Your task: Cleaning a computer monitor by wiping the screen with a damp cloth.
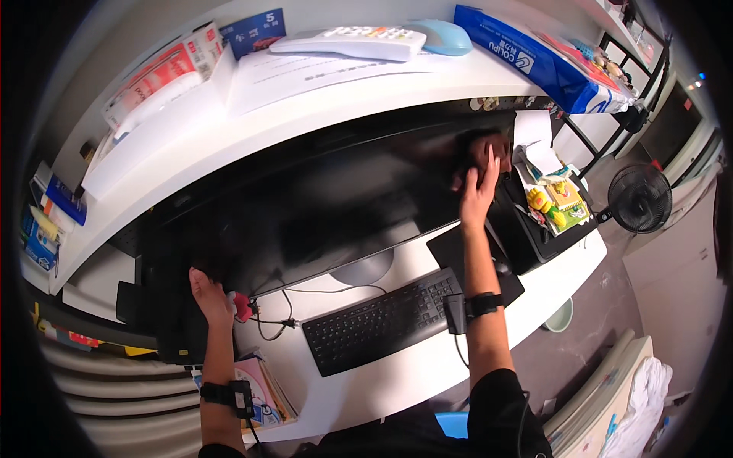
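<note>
Nearest the camera, our black sleeve point(496, 408) is reaching in from the lower edge, and both forearms are leading up toward a wide black monitor point(328, 206). The monitor is standing at the back of the white desk point(427, 365), its long axis running from low on the left to higher on the right and spanning the space between our hands. Our left hand point(209, 296) is hovering or resting at the lower left end; its fingertips are fading into the dark, so we cannot tell whether it is holding anything. Our right hand point(479, 192) is lying nearly flat over the right end, fingers extended, grasping nothing that we are seeing; contact is hard to judge.

A white shelf point(305, 114) is curving over the top edge, leaving little room upward. On the right, a black box point(504, 217) is sitting just beside the monitor. In front, the keyboard point(382, 320) is taking up the middle, with the stand point(366, 269) just behind it. A cable point(290, 324) is lying near our left hand, while a strip of desk is running along the front.
</note>
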